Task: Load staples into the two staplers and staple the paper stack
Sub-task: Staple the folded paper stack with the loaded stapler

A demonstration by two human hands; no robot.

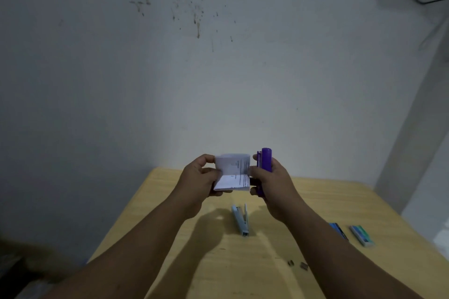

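Left hand [201, 177] pinches the light, floppy paper stack [233, 172] at its edge, right hand [272, 184] wraps the rigid purple stapler [264, 167] mid-body, both above the table [340, 201]

We have one view only, from a camera worn on the head, looking forward and slightly down. It takes in much of the far wall [218, 68] above, and the wooden table [328, 201] low in the frame. Both forearms reach in from the near edge, close to us.
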